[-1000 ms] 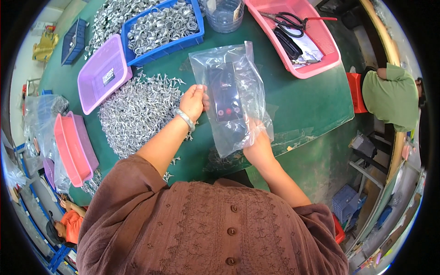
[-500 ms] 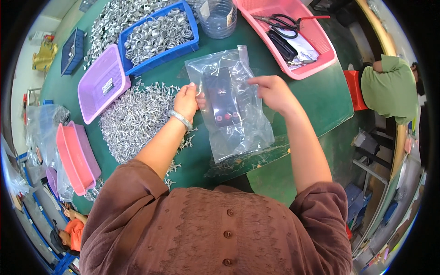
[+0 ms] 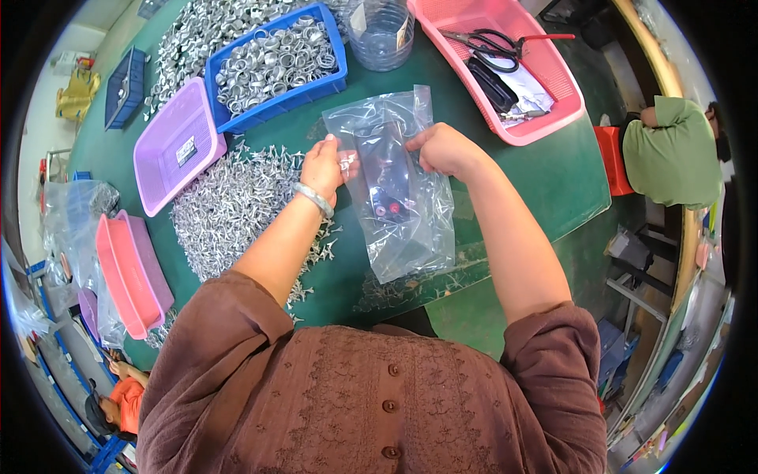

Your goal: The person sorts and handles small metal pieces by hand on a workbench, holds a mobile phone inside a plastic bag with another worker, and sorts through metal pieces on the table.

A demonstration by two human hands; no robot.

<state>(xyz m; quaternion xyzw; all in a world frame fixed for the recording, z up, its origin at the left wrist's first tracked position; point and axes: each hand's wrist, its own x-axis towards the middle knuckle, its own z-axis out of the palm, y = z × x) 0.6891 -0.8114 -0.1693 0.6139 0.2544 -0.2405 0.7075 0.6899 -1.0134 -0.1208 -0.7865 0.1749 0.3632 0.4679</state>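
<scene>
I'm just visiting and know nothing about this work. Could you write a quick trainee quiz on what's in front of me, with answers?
1. Multiple choice: at which wrist is the bangle? A) right B) left C) both
2. True or false: the purple basket is full of metal rings.
3. Fill in: the right hand is at a clear plastic ____.

Key:
1. B, by the left hand.
2. False; the metal rings are in the large blue tray.
3. bag.
</scene>
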